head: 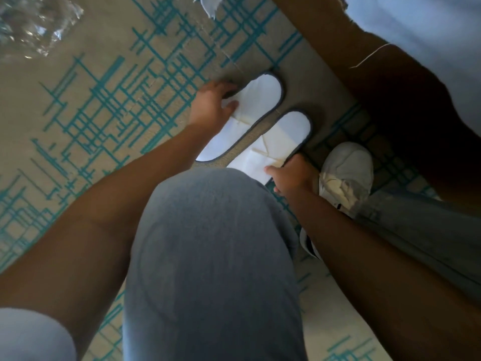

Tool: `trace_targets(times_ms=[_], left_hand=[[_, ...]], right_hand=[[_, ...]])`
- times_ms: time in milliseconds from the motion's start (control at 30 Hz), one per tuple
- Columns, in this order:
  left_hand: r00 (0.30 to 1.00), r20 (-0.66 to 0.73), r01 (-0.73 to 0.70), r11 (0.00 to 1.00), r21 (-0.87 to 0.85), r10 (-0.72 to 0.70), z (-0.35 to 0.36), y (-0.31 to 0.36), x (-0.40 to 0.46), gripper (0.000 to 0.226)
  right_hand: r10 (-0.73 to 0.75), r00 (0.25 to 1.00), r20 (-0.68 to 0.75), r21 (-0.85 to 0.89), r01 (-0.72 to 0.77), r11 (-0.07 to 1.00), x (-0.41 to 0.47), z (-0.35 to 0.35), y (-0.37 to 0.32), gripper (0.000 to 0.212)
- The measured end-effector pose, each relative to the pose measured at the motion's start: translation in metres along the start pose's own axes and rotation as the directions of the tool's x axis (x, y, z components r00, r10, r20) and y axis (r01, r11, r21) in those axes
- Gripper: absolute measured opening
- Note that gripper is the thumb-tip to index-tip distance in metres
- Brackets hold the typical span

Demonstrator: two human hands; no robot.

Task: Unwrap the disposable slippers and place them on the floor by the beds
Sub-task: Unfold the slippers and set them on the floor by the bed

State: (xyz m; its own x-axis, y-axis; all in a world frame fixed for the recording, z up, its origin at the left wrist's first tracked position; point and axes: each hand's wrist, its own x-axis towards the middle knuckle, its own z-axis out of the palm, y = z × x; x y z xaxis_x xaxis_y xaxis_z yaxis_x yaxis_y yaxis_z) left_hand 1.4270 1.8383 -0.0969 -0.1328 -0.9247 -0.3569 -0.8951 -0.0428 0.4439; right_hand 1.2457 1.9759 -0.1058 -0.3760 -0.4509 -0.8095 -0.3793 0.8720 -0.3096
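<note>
Denim knee [216, 256]; hands grip flat white slippers [260, 100].

A raised knee [213, 256] hides the near slipper's [283, 134] heel; the crumpled plastic wrapper [33, 24] blurs and runs off the top-left corner.

To the left of my left hand [212, 105] the patterned carpet [86, 105] lies open across the middle left of the frame. Crumpled clear plastic [36, 24] sits only in the upper left corner. In the upper right the dark bed base [406, 105] closes that side, near the slippers [263, 97]. My knee [216, 230] fills the lower centre, and my shoe [348, 173] stands just beside my right hand [291, 175].
</note>
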Motion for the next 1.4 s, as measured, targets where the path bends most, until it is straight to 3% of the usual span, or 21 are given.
trace_targets(times_ms=[100,233,400,533,733,900,1033,1233,1400], left_hand=[[1.000,0.021,-0.018,0.995,0.095,0.016,0.007,0.003,-0.005,0.037],[0.999,0.037,-0.014,0.994,0.108,0.010,0.011,0.004,-0.008,0.037],[0.996,0.033,-0.087,0.973,0.214,0.081,0.010,0.001,-0.007,0.037],[0.987,0.016,-0.156,0.946,0.284,0.158,0.009,-0.001,-0.007,0.038],[0.977,0.109,-0.206,0.929,0.308,0.181,0.011,-0.007,-0.018,0.078],[0.974,0.132,-0.222,0.908,0.356,0.186,0.013,-0.002,-0.022,0.081],[0.962,0.160,-0.268,0.886,0.378,0.223,0.008,0.001,-0.021,0.076],[0.951,0.177,-0.304,0.870,0.388,0.253,0.012,-0.002,-0.023,0.071],[0.949,0.175,-0.312,0.859,0.406,0.262,0.012,-0.001,-0.026,0.070]], right_hand=[[-0.005,0.999,-0.045,-0.083,0.002,0.997,-0.002,0.002,-0.003,0.077],[0.035,0.998,-0.051,-0.025,-0.036,0.999,-0.004,0.005,-0.009,0.085],[0.009,0.994,-0.113,-0.066,-0.017,0.998,-0.013,0.007,-0.009,0.078],[-0.003,0.999,-0.048,0.076,0.007,0.997,-0.010,-0.002,-0.001,0.062],[-0.063,0.991,-0.119,-0.072,0.055,0.996,-0.020,-0.014,-0.004,0.058],[-0.107,0.984,-0.142,-0.130,0.089,0.988,-0.023,-0.010,-0.004,0.059],[-0.152,0.968,-0.199,-0.240,0.102,0.965,-0.027,-0.004,-0.006,0.064],[-0.111,0.969,-0.220,-0.144,0.080,0.986,-0.032,0.008,-0.006,0.074],[-0.077,0.969,-0.234,-0.168,0.037,0.985,-0.032,0.010,-0.004,0.102]])
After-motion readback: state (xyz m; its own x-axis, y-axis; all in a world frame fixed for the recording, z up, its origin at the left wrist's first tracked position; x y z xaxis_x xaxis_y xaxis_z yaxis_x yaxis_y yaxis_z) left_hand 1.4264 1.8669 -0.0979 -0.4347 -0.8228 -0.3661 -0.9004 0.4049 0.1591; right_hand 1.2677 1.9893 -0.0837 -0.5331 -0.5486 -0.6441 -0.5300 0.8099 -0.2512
